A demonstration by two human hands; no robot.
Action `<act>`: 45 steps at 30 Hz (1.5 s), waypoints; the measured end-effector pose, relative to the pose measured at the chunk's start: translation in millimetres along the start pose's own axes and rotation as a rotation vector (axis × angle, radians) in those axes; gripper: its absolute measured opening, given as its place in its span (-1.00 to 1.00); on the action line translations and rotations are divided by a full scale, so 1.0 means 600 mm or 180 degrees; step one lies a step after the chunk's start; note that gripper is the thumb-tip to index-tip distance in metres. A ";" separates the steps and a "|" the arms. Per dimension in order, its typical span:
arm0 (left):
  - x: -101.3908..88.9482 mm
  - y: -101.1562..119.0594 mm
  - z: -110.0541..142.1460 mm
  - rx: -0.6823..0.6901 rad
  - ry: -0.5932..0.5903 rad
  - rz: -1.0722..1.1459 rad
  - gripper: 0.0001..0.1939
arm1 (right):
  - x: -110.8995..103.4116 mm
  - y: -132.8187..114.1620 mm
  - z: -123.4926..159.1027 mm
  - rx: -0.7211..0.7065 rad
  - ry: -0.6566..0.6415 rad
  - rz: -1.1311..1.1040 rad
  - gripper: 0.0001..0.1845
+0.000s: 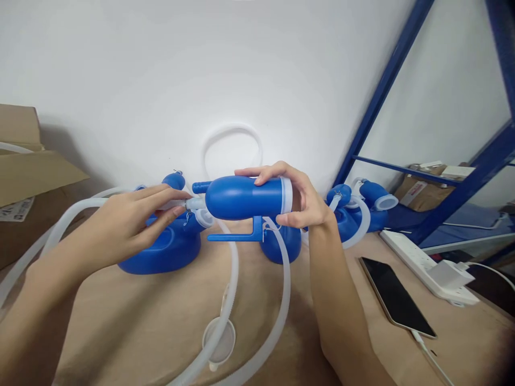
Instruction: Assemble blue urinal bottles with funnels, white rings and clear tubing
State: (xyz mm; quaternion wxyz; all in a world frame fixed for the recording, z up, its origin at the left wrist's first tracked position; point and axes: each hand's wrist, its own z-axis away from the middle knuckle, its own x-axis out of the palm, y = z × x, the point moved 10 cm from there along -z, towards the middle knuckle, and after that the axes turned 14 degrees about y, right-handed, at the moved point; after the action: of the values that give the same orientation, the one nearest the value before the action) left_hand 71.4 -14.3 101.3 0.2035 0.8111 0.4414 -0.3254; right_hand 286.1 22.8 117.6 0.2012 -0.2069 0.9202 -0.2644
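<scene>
My right hand [298, 195] wraps round a blue plastic urinal cup [245, 197] that lies sideways, its white-rimmed mouth toward the palm. The cup has a blue handle [235, 237] below and a short blue spout [201, 187] at its left end. With its fingers closed, my left hand [140, 220] grips a translucent hose [196, 203] that meets the cup's left end; a small metal clamp sits on the hose by the fingertips. Behind that hand stands a blue bottle [177, 252], partly hidden. Another blue bottle [287, 249] is behind the cup.
White hoses [284, 300] loop across the brown tabletop. A round white lid [219, 340] lies near the front. To the right are a phone [396, 295], a power strip [426, 268], more blue bottles [346, 220] and a blue metal frame [382, 96]. A cardboard box [36, 177] stands left.
</scene>
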 end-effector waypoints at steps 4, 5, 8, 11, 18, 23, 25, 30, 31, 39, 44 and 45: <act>-0.014 0.005 0.002 0.0018 0.0172 0.0024 -0.55 | 0.000 -0.001 0.002 -0.0025 0.0019 -0.0115 -0.41; -0.018 0.003 0.002 0.0009 0.0210 0.0004 -0.55 | -0.004 -0.002 0.004 -0.0026 0.0073 -0.0199 -0.42; -0.023 -0.007 0.004 -0.0068 0.0265 -0.0101 -0.54 | -0.014 -0.003 0.007 0.0003 0.0195 -0.0494 -0.47; -0.015 -0.006 0.003 -0.0013 0.0214 -0.0028 -0.55 | -0.008 0.007 0.006 0.0124 0.0125 -0.0567 -0.46; -0.029 0.014 0.002 0.0250 0.0523 0.0225 -0.61 | -0.004 0.024 -0.005 0.0137 0.0141 -0.0498 -0.47; -0.025 0.028 0.009 0.0465 0.0594 -0.0154 -0.62 | 0.000 0.023 -0.014 0.0280 0.0507 -0.0224 -0.66; -0.026 0.029 0.010 0.0455 0.0663 -0.0353 -0.60 | -0.002 0.021 -0.018 0.0322 0.0793 -0.0104 -0.74; -0.018 0.025 0.007 0.0335 0.0547 -0.0286 -0.55 | 0.020 -0.006 -0.024 0.0070 0.0739 0.0388 -0.80; -0.011 0.024 0.006 0.0280 0.0427 -0.0138 -0.54 | 0.026 -0.017 -0.023 -0.0036 0.0657 0.0531 -0.82; 0.050 0.049 0.016 -0.0246 -0.0466 0.1152 -0.57 | 0.051 -0.105 0.007 -0.0621 0.0363 0.1160 -0.81; 0.039 0.079 0.025 0.0128 -0.0250 0.1039 -0.61 | 0.039 -0.109 0.016 -0.0628 0.0425 0.0897 -0.80; 0.035 0.084 0.026 0.0236 -0.0161 0.0804 -0.62 | 0.039 -0.106 0.015 -0.0601 0.0406 0.0846 -0.80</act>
State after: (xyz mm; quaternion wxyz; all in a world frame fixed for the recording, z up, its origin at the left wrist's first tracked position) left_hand 117.3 -38.3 77.6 0.2238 0.8587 0.3182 -0.3336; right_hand 288.6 -41.4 140.6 0.1553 -0.0842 0.9711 -0.1605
